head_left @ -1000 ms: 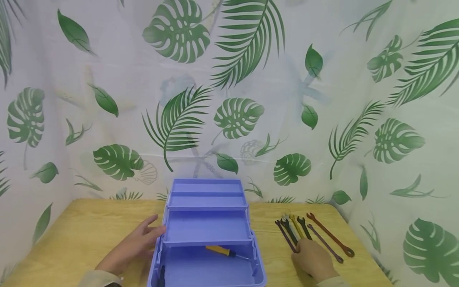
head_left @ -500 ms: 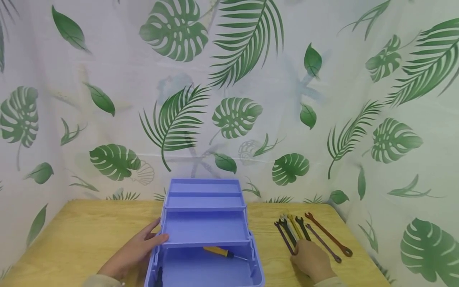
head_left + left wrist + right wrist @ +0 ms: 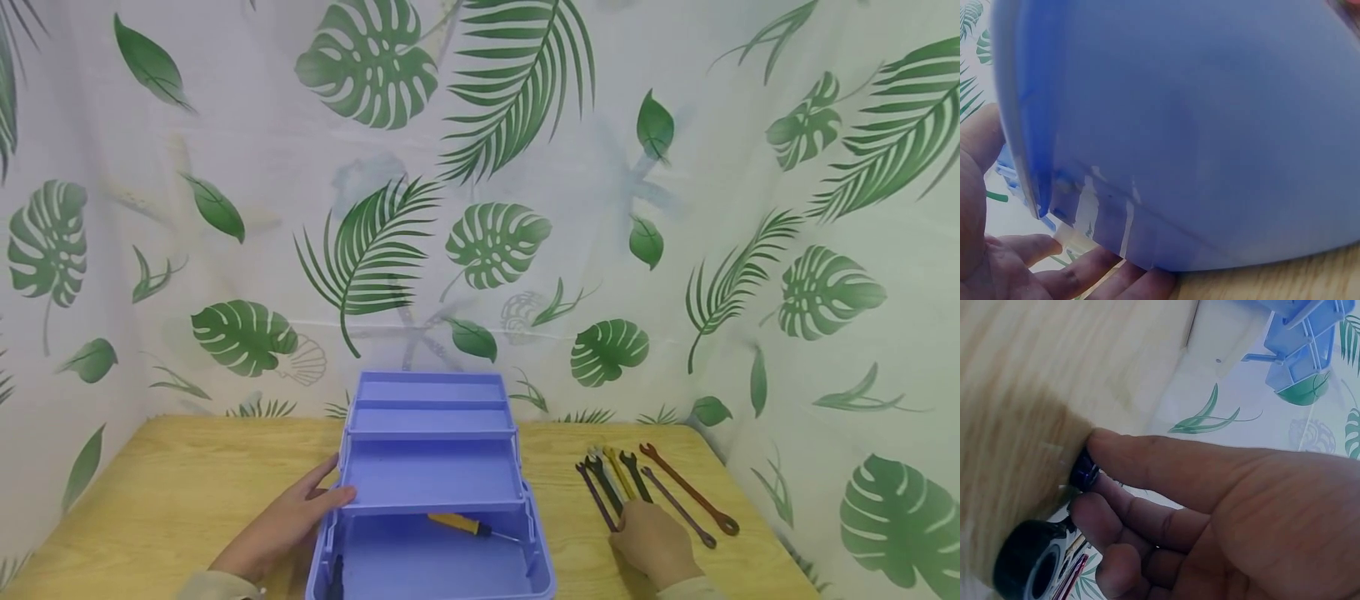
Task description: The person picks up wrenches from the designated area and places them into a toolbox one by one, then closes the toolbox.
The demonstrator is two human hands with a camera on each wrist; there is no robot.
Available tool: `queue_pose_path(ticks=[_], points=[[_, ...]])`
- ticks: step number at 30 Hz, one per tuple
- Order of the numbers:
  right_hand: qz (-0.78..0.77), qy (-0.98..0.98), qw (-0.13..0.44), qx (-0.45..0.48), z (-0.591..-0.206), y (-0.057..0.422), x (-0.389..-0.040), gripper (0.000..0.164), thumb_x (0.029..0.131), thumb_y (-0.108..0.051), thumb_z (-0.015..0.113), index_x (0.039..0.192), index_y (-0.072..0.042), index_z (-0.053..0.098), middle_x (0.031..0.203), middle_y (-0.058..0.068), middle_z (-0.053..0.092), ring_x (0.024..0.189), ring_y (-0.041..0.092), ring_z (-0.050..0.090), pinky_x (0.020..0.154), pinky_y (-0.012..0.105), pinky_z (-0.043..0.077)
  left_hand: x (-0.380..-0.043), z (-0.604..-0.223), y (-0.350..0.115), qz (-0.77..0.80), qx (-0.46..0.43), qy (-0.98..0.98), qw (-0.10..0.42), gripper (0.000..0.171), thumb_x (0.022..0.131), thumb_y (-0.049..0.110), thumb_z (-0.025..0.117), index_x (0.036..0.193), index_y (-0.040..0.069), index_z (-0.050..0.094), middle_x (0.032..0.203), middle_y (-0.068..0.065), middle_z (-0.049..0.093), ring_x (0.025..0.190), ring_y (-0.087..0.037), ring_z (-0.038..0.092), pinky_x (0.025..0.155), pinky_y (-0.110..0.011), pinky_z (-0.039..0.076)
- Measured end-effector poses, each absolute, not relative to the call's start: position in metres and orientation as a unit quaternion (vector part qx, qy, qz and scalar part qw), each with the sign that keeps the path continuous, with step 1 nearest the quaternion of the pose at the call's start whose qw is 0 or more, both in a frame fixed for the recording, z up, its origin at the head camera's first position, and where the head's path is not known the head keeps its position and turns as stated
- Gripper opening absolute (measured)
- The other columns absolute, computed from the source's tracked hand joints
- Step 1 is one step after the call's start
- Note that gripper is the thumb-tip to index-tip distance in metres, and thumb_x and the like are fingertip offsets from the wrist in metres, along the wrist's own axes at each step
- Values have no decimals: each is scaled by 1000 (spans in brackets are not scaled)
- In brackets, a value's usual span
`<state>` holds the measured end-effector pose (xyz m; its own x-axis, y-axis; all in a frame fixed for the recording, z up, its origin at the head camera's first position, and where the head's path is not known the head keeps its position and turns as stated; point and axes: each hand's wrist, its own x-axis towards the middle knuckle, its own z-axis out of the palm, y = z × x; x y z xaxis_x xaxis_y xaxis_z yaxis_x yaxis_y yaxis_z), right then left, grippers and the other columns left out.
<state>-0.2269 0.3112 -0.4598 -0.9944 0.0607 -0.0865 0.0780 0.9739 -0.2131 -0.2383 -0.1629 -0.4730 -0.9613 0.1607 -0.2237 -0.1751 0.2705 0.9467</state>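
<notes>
A blue cantilever toolbox [image 3: 435, 475] stands with its trays raised in the head view. My left hand [image 3: 281, 529] rests on its left side, thumb at the front edge of a tray and fingers spread along the outer wall [image 3: 1210, 137]. To the right, my right hand [image 3: 656, 542] is over a row of combination wrenches. Its thumb and index finger pinch a dark purple wrench [image 3: 1085, 470], the leftmost of the row [image 3: 597, 497]. A black wrench's ring end [image 3: 1019, 562] lies close to the fingers; the hand hides the lower ends of several wrenches in the head view.
Inside the toolbox's bottom lie a yellow-handled screwdriver [image 3: 459, 523] and a black object [image 3: 336, 579] at the left wall. A red wrench [image 3: 688, 490] and a thinner dark one [image 3: 678, 507] lie right of my hand. A leaf-print curtain [image 3: 510, 167] hangs behind the wooden table [image 3: 225, 458].
My left thumb has slid slightly rightward onto the tray's front edge. My right hand stays at the wrenches, and the whole view has shifted a little.
</notes>
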Motion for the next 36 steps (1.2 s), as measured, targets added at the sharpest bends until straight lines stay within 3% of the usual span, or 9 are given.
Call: queue_pose_path(ticks=[17,26,36], points=[[-134,989,52,42,-458,313,-228,29,88,-19,81,68,-12,62,66,-3,57,59,14,50,52,26,41,-240,-472,-163,588,-11,796,141,91,98,54,64,166,12,21,150,-35,47,136,-49,50,112,-68,37],[-137,989,23,48,-460,313,-226,45,85,-15,76,55,-16,43,50,-8,34,49,8,28,45,19,20,-239,-472,-162,586,-14,797,146,92,98,55,63,166,10,18,152,-36,43,138,-51,46,112,-69,37],[-153,986,23,67,-452,308,-224,32,89,-19,70,65,-13,49,59,-1,47,52,13,40,46,24,29,-240,-472,-162,591,-11,794,142,91,98,54,63,166,11,20,150,-36,46,137,-51,48,113,-69,36]])
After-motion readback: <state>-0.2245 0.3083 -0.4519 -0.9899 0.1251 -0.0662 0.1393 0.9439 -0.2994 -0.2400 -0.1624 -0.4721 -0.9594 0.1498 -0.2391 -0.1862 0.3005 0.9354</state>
